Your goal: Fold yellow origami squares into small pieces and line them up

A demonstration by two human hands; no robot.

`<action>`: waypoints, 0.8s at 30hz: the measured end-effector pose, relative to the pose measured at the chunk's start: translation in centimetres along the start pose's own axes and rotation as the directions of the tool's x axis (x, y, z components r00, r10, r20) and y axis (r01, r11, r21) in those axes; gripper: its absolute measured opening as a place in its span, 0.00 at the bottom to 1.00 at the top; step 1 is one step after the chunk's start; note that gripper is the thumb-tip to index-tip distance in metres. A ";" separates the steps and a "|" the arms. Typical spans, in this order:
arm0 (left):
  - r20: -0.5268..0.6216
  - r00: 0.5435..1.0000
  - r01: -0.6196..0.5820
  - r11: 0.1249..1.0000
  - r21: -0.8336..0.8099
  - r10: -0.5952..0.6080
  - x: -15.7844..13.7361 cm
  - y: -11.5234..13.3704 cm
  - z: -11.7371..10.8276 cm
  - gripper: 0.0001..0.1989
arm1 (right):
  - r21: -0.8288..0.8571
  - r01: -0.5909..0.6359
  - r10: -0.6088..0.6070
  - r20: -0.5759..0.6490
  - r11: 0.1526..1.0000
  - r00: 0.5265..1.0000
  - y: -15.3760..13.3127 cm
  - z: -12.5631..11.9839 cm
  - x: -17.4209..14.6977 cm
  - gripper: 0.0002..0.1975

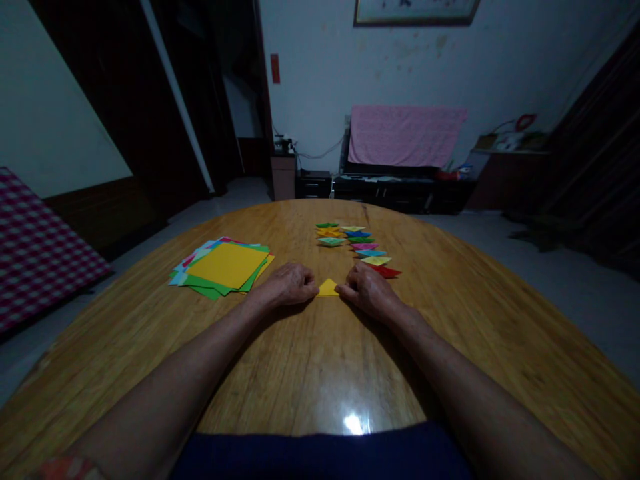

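A small yellow folded paper (329,289) lies on the wooden table in front of me, its point facing away. My left hand (294,284) is closed at its left corner, with fingertips pinching the edge. At the right corner, my right hand (369,291) pinches the paper in the same way. Just beyond my right hand sits a red folded paper boat (387,272). Several more folded boats in green, orange, blue, pink and yellow form two columns further back, among them a pale green boat (332,242).
Left of my hands is a loose stack of coloured square paper (230,265), yellow on top. The round wooden table (310,373) reaches toward a low black cabinet (400,193) with a pink cloth (406,135) above it. A checked cloth (40,253) hangs at far left.
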State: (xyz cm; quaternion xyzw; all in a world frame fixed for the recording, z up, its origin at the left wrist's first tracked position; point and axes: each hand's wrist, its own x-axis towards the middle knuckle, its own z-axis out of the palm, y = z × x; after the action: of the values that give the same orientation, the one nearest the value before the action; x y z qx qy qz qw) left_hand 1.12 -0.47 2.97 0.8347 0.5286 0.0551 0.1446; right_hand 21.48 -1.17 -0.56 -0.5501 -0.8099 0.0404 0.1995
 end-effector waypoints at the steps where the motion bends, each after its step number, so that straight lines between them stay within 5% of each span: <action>1: -0.003 1.000 -0.008 1.000 0.018 0.008 0.0 0.0 0.0 0.13 | 0.003 0.001 -0.001 -0.002 1.000 1.000 0.0 0.1 0.0 0.12; 24: -0.192 0.918 -0.315 0.931 0.184 0.348 0.1 -2.1 3.1 0.15 | 0.009 -0.008 0.009 -0.017 1.000 1.000 -0.2 -0.1 -0.3 0.13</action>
State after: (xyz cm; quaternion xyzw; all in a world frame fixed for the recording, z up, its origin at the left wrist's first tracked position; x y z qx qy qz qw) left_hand 0.07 -0.15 -0.65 0.9094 0.3945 0.1315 0.0104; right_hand 21.46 -1.55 -0.54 -0.5529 -0.8057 0.0402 0.2086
